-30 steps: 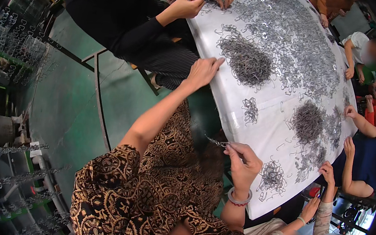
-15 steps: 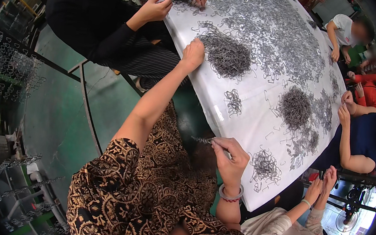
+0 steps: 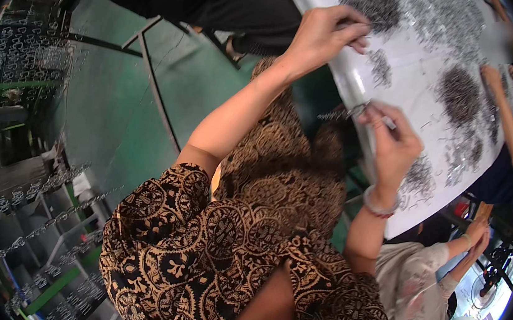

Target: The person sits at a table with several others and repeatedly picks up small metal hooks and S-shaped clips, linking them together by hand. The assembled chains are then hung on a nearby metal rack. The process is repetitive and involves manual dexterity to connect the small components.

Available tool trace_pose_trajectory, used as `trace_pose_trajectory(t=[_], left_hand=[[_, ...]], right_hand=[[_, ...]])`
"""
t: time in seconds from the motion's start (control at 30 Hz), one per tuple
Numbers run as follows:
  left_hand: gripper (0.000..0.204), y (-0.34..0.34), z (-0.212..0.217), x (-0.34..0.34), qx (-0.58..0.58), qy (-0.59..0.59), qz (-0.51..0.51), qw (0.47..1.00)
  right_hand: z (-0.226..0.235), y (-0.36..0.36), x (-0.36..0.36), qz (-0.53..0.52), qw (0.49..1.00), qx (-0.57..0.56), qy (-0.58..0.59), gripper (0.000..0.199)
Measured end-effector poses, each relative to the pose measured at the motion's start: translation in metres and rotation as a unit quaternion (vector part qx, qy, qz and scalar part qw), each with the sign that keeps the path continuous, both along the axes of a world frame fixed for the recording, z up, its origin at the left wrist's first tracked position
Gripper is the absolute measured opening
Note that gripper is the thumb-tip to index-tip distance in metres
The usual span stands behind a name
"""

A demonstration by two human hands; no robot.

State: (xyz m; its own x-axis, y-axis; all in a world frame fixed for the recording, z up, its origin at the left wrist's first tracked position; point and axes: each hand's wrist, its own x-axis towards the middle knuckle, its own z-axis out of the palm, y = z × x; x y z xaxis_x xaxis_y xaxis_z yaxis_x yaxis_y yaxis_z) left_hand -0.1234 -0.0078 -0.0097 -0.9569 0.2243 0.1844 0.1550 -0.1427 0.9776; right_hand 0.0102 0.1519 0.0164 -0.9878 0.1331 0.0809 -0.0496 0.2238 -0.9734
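While the left hand (image 3: pixel 326 36) reaches far across the white table (image 3: pixel 412 101), fingers pinched on small metal pieces by a dark heap (image 3: pixel 367 3), the right hand (image 3: pixel 392 143) nearer the edge clamps a loaded rod (image 3: pixel 342 114) between closed fingers.

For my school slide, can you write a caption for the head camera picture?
Left hand picks small metal pieces off a white table; right hand holds a threaded row.
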Motion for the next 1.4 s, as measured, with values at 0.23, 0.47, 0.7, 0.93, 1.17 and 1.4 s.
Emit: trace_pose_trajectory(t=[0.23,0.47,0.7,0.93,1.17,1.4], left_hand=[[0.015,0.003,0.022,0.053,-0.092,0.138,-0.078,0.983],[0.017,0.009,0.008,0.061,-0.180,0.275,0.039,0.944],[0.008,0.018,0.013,0.078,-0.098,0.133,0.090,0.982],[0.006,0.005,0.009,0.082,-0.127,0.121,0.051,0.983],[0.009,0.005,0.009,0.084,-0.127,0.194,0.018,0.973],[0.008,0.000,0.003,0.084,-0.149,0.155,0.031,0.976]], right_hand=[[-0.005,0.005,-0.023,-0.028,0.996,-0.087,0.010,0.015],[-0.004,0.003,-0.032,-0.030,0.994,-0.104,0.031,0.013],[-0.001,-0.008,-0.031,0.031,0.989,-0.105,0.105,0.015],[-0.035,0.126,-0.107,-0.076,0.993,0.090,0.028,0.025],[-0.096,0.217,-0.209,-0.074,0.874,0.473,0.084,0.024],[-0.121,0.222,-0.218,-0.071,0.850,0.520,0.048,0.019]])
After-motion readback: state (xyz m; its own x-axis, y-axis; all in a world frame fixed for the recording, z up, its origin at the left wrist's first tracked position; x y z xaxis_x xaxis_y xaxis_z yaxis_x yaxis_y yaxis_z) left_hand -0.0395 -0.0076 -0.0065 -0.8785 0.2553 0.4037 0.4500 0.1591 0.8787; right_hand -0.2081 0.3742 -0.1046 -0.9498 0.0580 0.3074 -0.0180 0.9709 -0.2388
